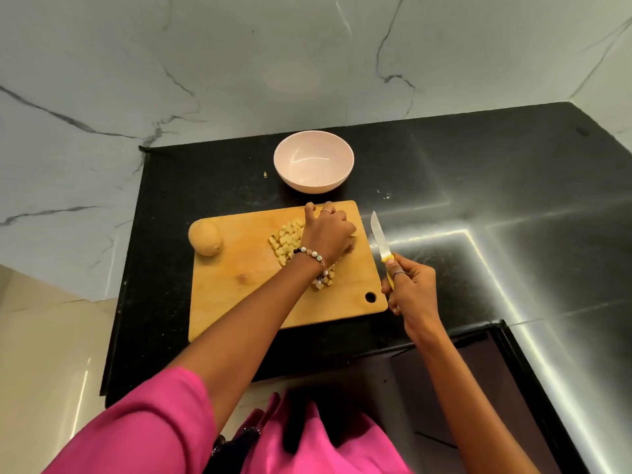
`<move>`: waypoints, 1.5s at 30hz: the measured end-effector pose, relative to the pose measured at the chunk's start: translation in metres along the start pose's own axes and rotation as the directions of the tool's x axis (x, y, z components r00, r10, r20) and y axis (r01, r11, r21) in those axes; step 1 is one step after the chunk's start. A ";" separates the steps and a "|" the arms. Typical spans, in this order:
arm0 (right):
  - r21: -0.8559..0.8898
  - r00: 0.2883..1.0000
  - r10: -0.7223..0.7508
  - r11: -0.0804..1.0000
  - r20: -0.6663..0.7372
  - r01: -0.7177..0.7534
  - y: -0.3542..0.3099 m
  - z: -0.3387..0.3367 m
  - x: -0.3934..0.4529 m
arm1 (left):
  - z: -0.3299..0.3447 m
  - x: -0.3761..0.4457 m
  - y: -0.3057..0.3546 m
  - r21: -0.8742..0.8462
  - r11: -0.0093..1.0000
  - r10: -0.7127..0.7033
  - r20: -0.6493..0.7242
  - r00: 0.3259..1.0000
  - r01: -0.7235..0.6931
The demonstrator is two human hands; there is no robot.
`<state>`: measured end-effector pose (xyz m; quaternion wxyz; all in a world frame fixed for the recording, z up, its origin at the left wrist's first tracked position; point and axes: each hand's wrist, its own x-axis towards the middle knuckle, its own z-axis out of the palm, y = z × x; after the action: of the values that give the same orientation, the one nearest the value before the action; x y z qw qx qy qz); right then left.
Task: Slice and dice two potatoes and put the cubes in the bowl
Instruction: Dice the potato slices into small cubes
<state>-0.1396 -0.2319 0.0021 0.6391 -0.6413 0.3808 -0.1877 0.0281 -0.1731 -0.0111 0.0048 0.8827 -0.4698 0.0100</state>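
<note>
A wooden cutting board (239,295) lies on the black counter. A pile of potato cubes (285,241) sits on its far right part. My left hand (326,234) rests over the cubes with fingers curled down onto them; what lies under the palm is hidden. A whole unpeeled potato (205,239) sits at the board's far left corner. My right hand (412,289) is beside the board's right edge, holding a yellow-handled knife (380,242) with the blade pointing away, off the board. An empty pale pink bowl (313,165) stands just beyond the board.
The black counter (478,206) runs right and has a front edge close to the board. A marble wall (239,63) rises behind the bowl. A small scrap (265,174) lies left of the bowl. The board has a hanging hole (370,297) near my right hand.
</note>
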 end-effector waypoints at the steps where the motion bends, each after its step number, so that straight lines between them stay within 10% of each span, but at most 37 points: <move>1: -0.002 1.000 0.004 1.000 -0.003 -0.004 0.001 -0.001 0.001 | 0.001 0.002 -0.001 0.038 0.999 0.025 -0.006 1.000 -0.025; 6: -0.021 1.000 0.001 1.000 0.011 -0.001 0.001 0.003 0.003 | -0.001 0.000 -0.006 -0.206 0.972 -0.150 -0.187 0.971 0.110; 10: -0.074 0.999 0.003 0.997 0.038 0.000 0.002 0.014 0.006 | -0.009 -0.026 -0.028 -0.741 0.618 -0.503 -0.117 0.856 0.262; 15: -0.169 0.991 -0.037 0.984 0.129 0.059 0.004 0.045 -0.003 | -0.011 -0.084 -0.065 -0.802 0.461 -0.621 0.013 0.784 0.379; 21: -0.309 0.945 -0.145 0.921 0.293 0.237 0.006 0.081 -0.018 | 0.016 -0.119 -0.095 -0.678 0.529 -0.647 0.068 0.759 0.511; 27: -0.590 0.838 -0.284 0.606 0.466 0.534 0.010 0.107 -0.033 | 0.017 -0.126 -0.098 -0.504 0.688 -0.606 -0.002 0.795 0.523; 45: -0.720 0.812 -0.261 0.376 0.522 0.584 0.016 0.139 -0.047 | 0.035 -0.133 -0.106 -0.573 0.708 -0.576 -0.131 0.807 0.412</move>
<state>-0.0727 -0.1014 -0.0174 0.2162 -0.9671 0.1319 -0.0256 0.0424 -0.0040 -0.0493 0.3163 0.9291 -0.1912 0.0155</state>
